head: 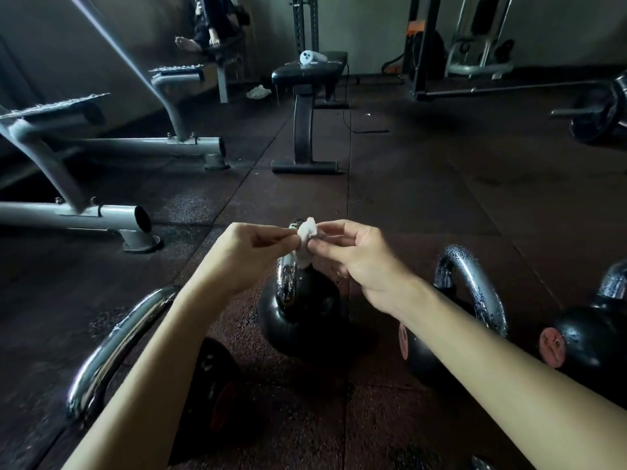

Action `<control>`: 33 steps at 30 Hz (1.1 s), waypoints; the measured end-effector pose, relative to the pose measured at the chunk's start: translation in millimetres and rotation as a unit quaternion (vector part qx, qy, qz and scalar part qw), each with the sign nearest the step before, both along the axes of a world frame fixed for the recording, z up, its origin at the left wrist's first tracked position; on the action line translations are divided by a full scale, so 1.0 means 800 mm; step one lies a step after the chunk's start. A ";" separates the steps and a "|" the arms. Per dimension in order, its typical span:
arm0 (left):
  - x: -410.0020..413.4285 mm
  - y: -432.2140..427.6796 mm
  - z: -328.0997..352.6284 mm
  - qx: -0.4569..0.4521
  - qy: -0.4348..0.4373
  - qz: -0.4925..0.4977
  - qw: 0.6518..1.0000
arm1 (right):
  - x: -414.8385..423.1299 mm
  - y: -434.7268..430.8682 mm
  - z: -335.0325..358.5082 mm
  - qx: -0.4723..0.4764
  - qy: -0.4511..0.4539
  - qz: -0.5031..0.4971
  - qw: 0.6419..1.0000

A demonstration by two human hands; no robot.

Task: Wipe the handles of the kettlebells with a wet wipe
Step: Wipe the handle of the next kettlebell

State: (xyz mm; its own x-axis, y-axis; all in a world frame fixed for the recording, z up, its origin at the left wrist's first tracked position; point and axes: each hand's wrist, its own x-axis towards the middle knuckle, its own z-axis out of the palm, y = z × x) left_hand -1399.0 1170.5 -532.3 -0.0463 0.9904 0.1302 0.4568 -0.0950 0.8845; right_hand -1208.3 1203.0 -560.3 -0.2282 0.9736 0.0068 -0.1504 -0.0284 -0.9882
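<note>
Several black kettlebells with chrome handles stand on the rubber floor. The middle kettlebell (300, 310) is right under my hands, its handle (286, 283) partly hidden. A small crumpled white wet wipe (305, 240) hangs above that handle. My left hand (237, 256) pinches the wipe's left edge and my right hand (356, 256) pinches its right edge. A large kettlebell (207, 385) with a big chrome handle (112, 347) sits at the near left, under my left forearm. Two more kettlebells, one (475, 300) and another (583, 337), stand at the right.
A black flat bench (307, 106) stands straight ahead with a white object (310, 58) on it. Grey machine frames (101, 144) fill the left. A barbell with plates (600, 110) lies at the far right. A seated person's feet (200, 42) show at the back.
</note>
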 end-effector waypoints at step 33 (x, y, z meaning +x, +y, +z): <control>-0.013 0.052 -0.088 -0.080 -0.042 0.152 0.984 | 0.005 -0.017 -0.001 -0.042 -0.290 -0.012 0.956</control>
